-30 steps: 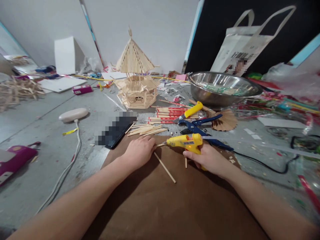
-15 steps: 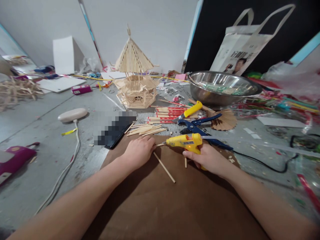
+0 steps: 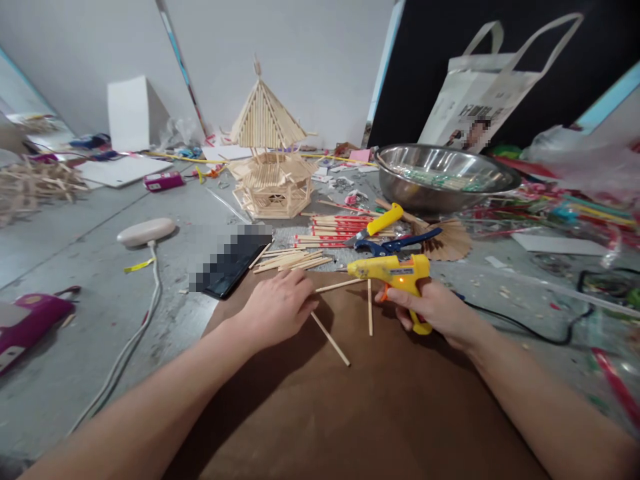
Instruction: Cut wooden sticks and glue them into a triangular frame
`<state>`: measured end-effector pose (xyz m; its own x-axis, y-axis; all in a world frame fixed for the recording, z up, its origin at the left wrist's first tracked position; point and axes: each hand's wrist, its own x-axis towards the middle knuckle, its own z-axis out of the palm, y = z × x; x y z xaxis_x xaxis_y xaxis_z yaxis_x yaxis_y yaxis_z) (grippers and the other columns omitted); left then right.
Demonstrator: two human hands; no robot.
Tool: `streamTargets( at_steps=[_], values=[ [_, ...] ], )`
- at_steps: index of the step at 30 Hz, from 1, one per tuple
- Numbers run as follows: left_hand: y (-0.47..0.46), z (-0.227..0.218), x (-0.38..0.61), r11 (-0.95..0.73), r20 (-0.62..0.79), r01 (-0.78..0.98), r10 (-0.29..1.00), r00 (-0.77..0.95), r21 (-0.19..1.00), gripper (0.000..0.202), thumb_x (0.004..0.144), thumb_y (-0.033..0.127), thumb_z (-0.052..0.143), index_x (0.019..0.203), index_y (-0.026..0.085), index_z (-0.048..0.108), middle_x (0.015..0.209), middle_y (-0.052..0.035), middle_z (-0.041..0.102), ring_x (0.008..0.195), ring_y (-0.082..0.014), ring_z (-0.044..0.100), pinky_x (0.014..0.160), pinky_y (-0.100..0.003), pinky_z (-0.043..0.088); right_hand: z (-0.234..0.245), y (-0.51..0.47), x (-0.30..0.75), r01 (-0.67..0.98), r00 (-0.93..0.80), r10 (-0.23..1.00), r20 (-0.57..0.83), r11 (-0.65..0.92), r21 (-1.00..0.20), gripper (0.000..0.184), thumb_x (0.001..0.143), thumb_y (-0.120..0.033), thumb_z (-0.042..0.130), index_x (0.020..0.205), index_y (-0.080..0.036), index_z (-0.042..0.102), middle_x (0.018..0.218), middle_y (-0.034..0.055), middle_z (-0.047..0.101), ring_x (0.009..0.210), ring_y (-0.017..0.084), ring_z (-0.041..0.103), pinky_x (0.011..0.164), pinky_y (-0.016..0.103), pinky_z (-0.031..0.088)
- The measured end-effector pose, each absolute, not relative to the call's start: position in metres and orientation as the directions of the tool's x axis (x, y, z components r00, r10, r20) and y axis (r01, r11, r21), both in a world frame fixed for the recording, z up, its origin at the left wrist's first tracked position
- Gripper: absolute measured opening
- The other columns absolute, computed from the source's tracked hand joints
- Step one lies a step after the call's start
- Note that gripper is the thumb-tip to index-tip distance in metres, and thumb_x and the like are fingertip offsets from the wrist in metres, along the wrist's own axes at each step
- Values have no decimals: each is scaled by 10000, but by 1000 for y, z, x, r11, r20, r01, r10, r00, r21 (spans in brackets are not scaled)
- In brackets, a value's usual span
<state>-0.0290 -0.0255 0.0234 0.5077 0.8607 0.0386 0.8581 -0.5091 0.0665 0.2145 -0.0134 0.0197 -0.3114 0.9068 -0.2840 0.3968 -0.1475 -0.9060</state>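
Note:
My right hand (image 3: 425, 303) is wrapped round the handle of a yellow hot glue gun (image 3: 393, 268) with an orange trigger and a small lit light. Its nozzle points left, toward my left hand (image 3: 283, 303). The fingers of my left hand are bent and pressed together on the end of a thin wooden stick (image 3: 340, 285), which runs right under the glue gun. A second stick (image 3: 331, 339) slants toward me from beneath that hand. Another stick (image 3: 371, 308) lies between the two hands. All rest on a brown sheet (image 3: 320, 413). The left fingertips are partly hidden.
Behind the hands lie loose sticks (image 3: 295, 259), red-wrapped sticks (image 3: 330, 230), a yellow-handled knife (image 3: 385, 220), blue cutters (image 3: 400, 243) and a dark phone (image 3: 235, 263). Farther back stand a stick-built pagoda (image 3: 273, 177) and a steel bowl (image 3: 445, 193). A white cable (image 3: 150, 293) runs at left.
My right hand has drawn the glue gun right and slightly up, away from my left hand. More of the stick between them now shows. My left hand has barely moved.

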Motion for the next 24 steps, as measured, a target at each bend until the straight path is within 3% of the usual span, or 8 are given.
streamTargets(
  at_steps=[4, 7, 18, 24],
  values=[
    [-39, 24, -19, -709, -59, 692, 692, 720, 134, 235, 805, 332, 339, 953, 218, 481, 909, -32, 471, 778, -132, 509, 645, -248, 432, 21, -11, 220, 337, -291, 920, -262, -157, -928, 311, 697, -438, 500, 841, -165, 466, 799, 41, 574, 376, 29, 413, 352, 191, 312],
    [-44, 21, -13, -747, -84, 649, 645, 760, 146, 236, 816, 311, 326, 940, 208, 499, 871, -30, 474, 696, -106, 519, 609, -223, 433, 19, -10, 222, 315, -302, 922, -243, -144, -938, 306, 706, -432, 491, 868, -176, 450, 880, 56, 567, 381, 28, 418, 353, 196, 327],
    [-47, 11, -3, -745, -67, 666, 663, 746, 42, 160, 810, 172, 316, 812, 168, 477, 800, -32, 485, 613, -115, 479, 514, -226, 424, 20, -10, 221, 342, -302, 921, -246, -136, -930, 289, 712, -433, 488, 828, -172, 449, 867, 59, 565, 382, 31, 415, 362, 203, 320],
    [-51, 11, 4, -752, -46, 659, 658, 751, 18, 162, 813, 173, 311, 801, 166, 472, 813, -50, 477, 688, -146, 463, 550, -256, 436, 18, -9, 221, 337, -317, 916, -244, -131, -932, 294, 711, -439, 487, 835, -175, 449, 865, 57, 568, 376, 31, 421, 357, 198, 329]
  ],
)
